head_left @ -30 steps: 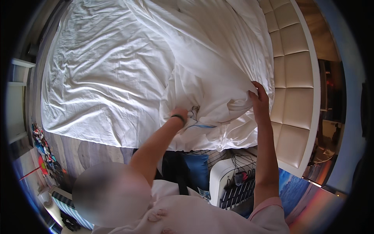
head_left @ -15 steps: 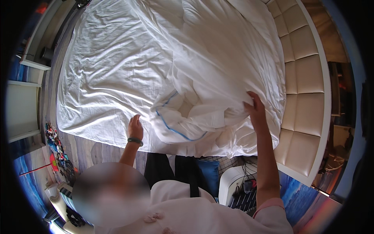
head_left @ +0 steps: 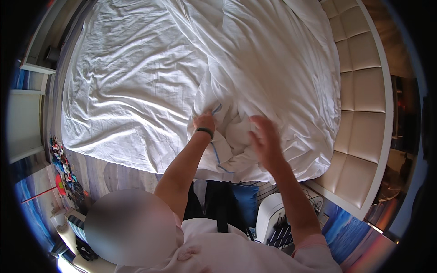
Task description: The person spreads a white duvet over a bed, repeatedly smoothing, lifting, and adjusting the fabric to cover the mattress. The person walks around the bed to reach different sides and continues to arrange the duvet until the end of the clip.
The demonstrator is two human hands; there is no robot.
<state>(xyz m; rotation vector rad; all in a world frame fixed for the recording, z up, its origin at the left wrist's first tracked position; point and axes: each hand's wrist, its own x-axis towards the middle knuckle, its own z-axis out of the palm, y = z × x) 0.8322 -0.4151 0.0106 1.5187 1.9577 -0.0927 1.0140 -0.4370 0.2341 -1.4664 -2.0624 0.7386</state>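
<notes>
A white duvet [head_left: 268, 68] lies rumpled over the right part of a bed. Its near end is bunched up, with a blue edging strip [head_left: 215, 152] curving along it. My left hand [head_left: 205, 122], a dark band at its wrist, is closed on the bunched fabric beside the upper end of that strip. To the right, my right hand [head_left: 265, 139] hovers at the bunched duvet end, somewhat smeared by motion. Its thumb and fingers are apart, with nothing visible between them. Under the duvet and to its left spreads a creased white sheet [head_left: 127, 77].
A padded beige headboard [head_left: 362, 91] borders the bed on the right. By the near side stand a blue cushion [head_left: 246, 202] and a white case-like object [head_left: 269, 214] with dark cables. Shoes [head_left: 68, 170] line the wooden floor [head_left: 109, 175] at left.
My left hand has moved right and forward from the sheet and taken hold of the duvet. My right hand has let go at the right and swung left. The blue-edged end is more bunched.
</notes>
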